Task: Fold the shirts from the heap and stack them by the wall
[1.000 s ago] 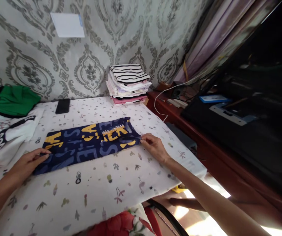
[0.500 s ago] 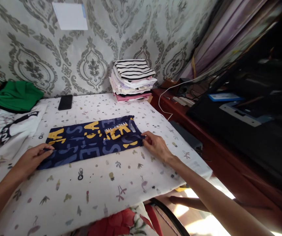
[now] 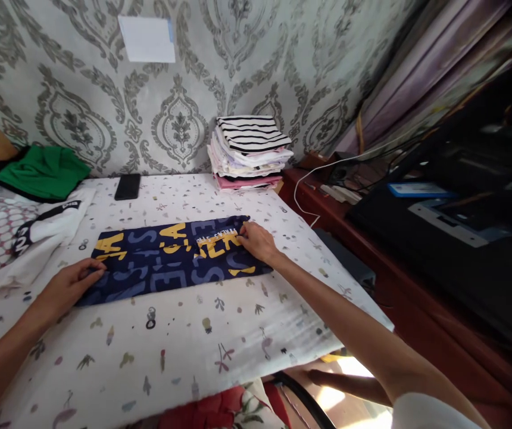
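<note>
A navy garment (image 3: 166, 262) with yellow and blue-grey lettering lies folded into a long strip on the white patterned sheet. At its left end, my left hand (image 3: 75, 283) is closed, pinching the edge between thumb and fingers. Over the right end, my right hand (image 3: 258, 241) is closed with its fingertips gripping the cloth near the top corner. Exactly how much fabric is between the right fingers is hidden.
A stack of folded clothes (image 3: 251, 152), striped one on top, stands by the wall. Left are a black phone (image 3: 127, 187), a green garment (image 3: 44, 173) and white clothing (image 3: 46, 229). A white cable (image 3: 298, 185) crosses the red-brown furniture (image 3: 399, 298) at right, near a dark screen-like panel (image 3: 474, 185).
My right hand has moved from the lower right corner of the navy garment up and inward over its right end. My left hand stays at the left end. The view has shifted slightly.
</note>
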A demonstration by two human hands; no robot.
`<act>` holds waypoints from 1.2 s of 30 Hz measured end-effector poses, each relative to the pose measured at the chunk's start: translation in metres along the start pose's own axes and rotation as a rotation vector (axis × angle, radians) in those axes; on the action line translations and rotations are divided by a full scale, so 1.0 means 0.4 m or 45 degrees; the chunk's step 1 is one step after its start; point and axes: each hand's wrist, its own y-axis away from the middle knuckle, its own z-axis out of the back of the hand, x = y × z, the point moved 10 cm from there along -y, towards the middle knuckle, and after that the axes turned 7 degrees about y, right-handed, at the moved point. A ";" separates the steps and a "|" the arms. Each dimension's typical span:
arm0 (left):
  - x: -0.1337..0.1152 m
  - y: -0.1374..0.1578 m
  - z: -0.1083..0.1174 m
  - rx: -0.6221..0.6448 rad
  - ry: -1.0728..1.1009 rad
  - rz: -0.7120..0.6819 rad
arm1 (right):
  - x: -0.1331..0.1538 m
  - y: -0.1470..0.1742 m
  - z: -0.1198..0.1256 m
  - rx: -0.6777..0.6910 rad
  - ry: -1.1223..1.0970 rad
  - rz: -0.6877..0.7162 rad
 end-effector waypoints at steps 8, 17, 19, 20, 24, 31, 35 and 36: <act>-0.017 0.002 -0.002 0.004 0.060 -0.010 | -0.027 0.010 0.001 -0.047 -0.055 -0.023; -0.018 0.002 0.001 -0.022 0.115 -0.046 | -0.013 0.021 -0.005 -0.039 0.018 0.035; -0.015 0.001 -0.001 -0.015 0.125 -0.044 | -0.019 0.025 -0.002 -0.054 0.025 0.011; -0.016 0.001 0.000 -0.018 0.130 -0.052 | -0.022 0.026 -0.002 -0.054 0.026 -0.004; -0.020 -0.001 0.006 -0.054 0.135 -0.081 | -0.014 0.032 -0.005 -0.013 0.027 0.014; -0.008 -0.003 0.003 -0.050 0.136 -0.077 | 0.004 0.037 0.036 -0.167 0.029 0.095; 0.011 -0.016 0.004 -0.098 0.108 -0.107 | 0.006 0.038 0.041 -0.162 0.134 0.102; 0.014 -0.019 0.005 -0.106 0.100 -0.109 | 0.008 0.040 0.037 -0.141 0.162 0.102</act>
